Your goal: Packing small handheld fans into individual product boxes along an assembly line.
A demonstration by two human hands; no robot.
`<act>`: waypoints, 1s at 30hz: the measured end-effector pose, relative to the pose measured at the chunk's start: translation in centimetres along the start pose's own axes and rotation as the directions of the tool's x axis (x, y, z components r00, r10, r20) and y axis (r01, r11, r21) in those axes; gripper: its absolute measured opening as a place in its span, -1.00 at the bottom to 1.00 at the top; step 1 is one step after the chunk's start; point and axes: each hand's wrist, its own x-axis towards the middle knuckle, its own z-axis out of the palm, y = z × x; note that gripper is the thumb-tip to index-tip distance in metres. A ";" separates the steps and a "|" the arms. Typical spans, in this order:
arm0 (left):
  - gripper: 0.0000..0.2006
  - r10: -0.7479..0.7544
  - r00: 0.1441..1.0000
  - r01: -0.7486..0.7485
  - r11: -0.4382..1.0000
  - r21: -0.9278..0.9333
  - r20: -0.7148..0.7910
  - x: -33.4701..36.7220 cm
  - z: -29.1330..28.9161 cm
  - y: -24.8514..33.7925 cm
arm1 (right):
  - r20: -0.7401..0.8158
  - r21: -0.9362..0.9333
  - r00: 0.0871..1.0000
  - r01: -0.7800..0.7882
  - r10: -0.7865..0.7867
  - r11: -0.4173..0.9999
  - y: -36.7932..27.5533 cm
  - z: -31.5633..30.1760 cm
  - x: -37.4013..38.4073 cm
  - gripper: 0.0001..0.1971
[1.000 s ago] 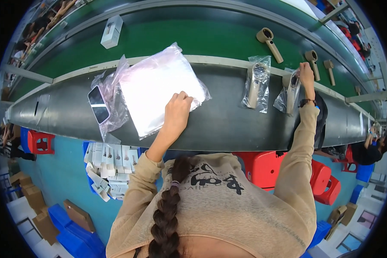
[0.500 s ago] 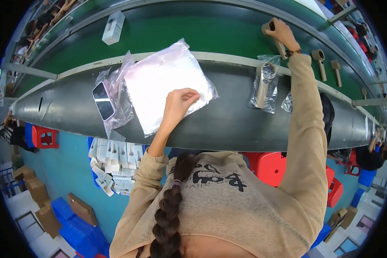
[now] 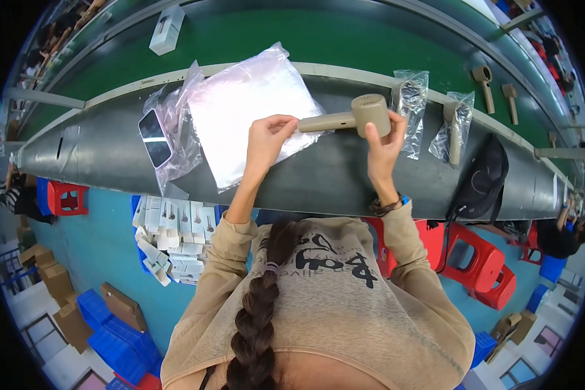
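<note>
Above the dark bench, the right hand is clamped on the handheld fan; the left hand meets its handle end, gripping or not I cannot tell. Bagging seems in hand, probably now requiring one opened bag from the plastic bag stack.

Device: beige, with a short cylindrical head and a straight handle, unwrapped; held nearly level, head gripped in the right hand, handle end at the fingertips of the left hand, contact there unclear. Bags: flat, glossy, whitish stack, lying askew on the bench.
</note>
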 end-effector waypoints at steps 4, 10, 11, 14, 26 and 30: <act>-0.81 0.051 0.992 -0.047 0.998 0.036 -0.112 -0.7 -0.4 0.9 | 0.014 -0.065 1.000 -0.007 0.008 0.998 -0.2 -0.2 -2.1 -0.54; -0.84 0.102 0.990 -0.087 0.987 0.138 -0.101 -1.3 -0.5 2.5 | -0.150 0.052 0.988 -0.024 0.032 0.998 -0.8 1.2 -3.1 -0.59; -0.84 0.111 0.991 -0.100 0.985 0.138 -0.079 -1.1 -0.5 2.1 | -0.213 0.165 0.968 -0.101 0.136 0.981 -0.3 1.4 -3.1 -0.61; -0.80 0.054 0.999 -0.054 0.998 0.011 0.002 -0.2 -0.7 -0.2 | -0.260 0.296 0.900 -0.269 0.349 0.916 0.8 2.0 -2.9 -0.63; -0.83 0.169 0.975 -0.139 0.971 0.194 -0.144 -1.0 0.3 1.6 | -0.143 -0.131 0.985 0.074 -0.093 0.989 -1.0 2.3 -5.2 -0.51; -0.84 0.211 0.968 -0.175 0.954 0.243 -0.134 -1.6 0.0 3.2 | -0.239 0.105 0.964 -0.096 0.118 0.990 1.0 2.1 -4.9 -0.49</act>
